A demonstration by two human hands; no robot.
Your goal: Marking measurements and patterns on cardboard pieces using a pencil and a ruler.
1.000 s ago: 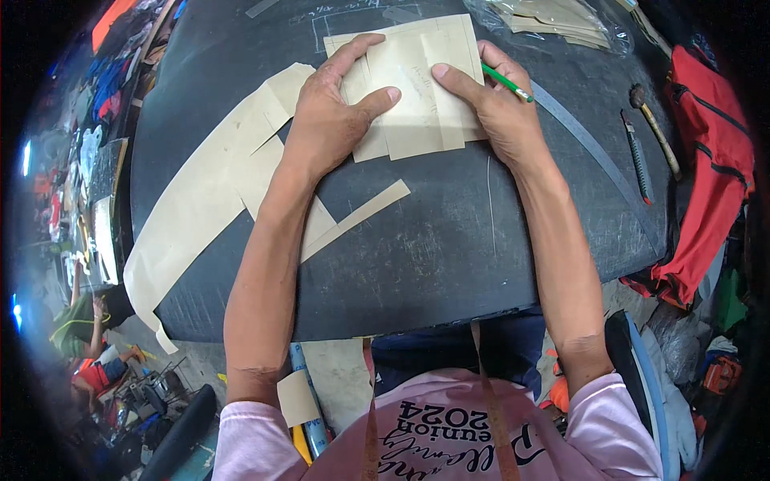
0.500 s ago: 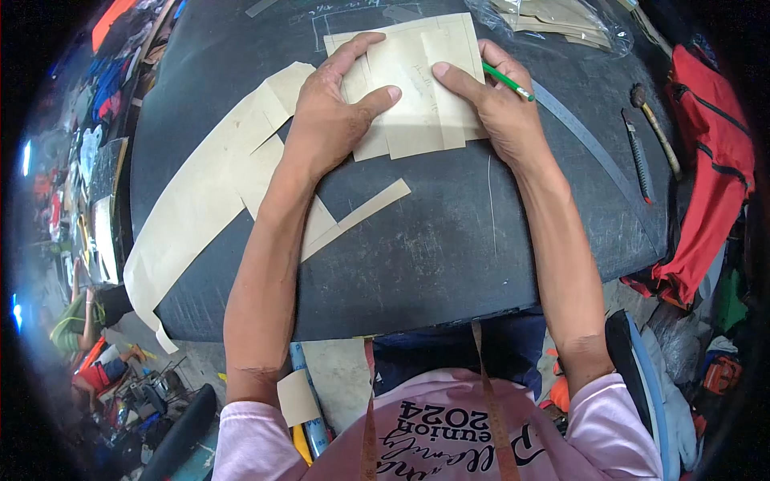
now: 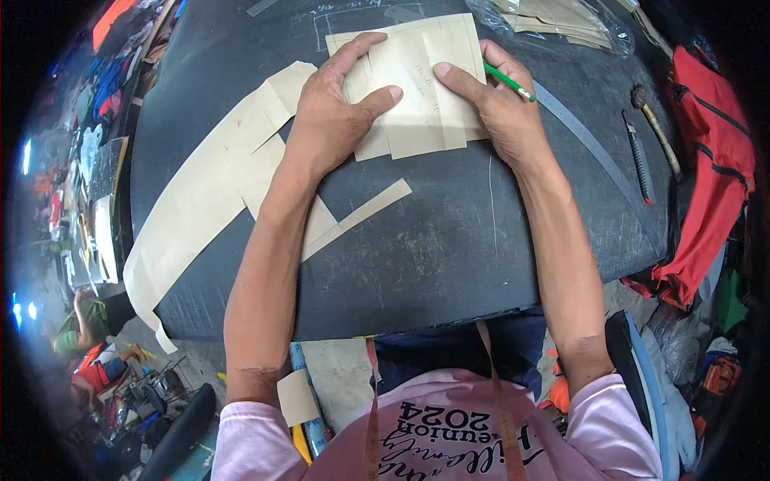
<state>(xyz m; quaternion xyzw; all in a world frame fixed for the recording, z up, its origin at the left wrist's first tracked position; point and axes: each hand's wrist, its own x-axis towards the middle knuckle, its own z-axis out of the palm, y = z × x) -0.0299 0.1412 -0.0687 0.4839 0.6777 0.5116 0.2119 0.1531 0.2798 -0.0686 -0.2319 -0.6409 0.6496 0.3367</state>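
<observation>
A tan paper pattern piece [image 3: 417,88], creased with folded parts and faint pencil marks, lies between my hands at the far side of the dark table [image 3: 417,264]. My left hand [image 3: 337,104] grips its left edge, thumb on top and fingers along the upper left. My right hand [image 3: 497,92] pinches the right edge, thumb on top and fingers partly hidden beneath. A green pencil [image 3: 510,82] is tucked in the right hand, its end sticking out to the right. Left of my left arm rests a long curved paper pattern [image 3: 192,176], with cut paper scraps [image 3: 365,215] beside it.
To the right lie a curved metal ruler [image 3: 593,148], a utility knife [image 3: 638,156] and a hammer [image 3: 656,128]. Red fabric [image 3: 706,176] hangs over the right edge. A plastic bag of paper pieces [image 3: 561,20] sits at the back. A person [image 3: 80,325] is at far left.
My hands and the paper pattern piece stay almost still, shifting only very slightly. At far left the person in green has moved a little.
</observation>
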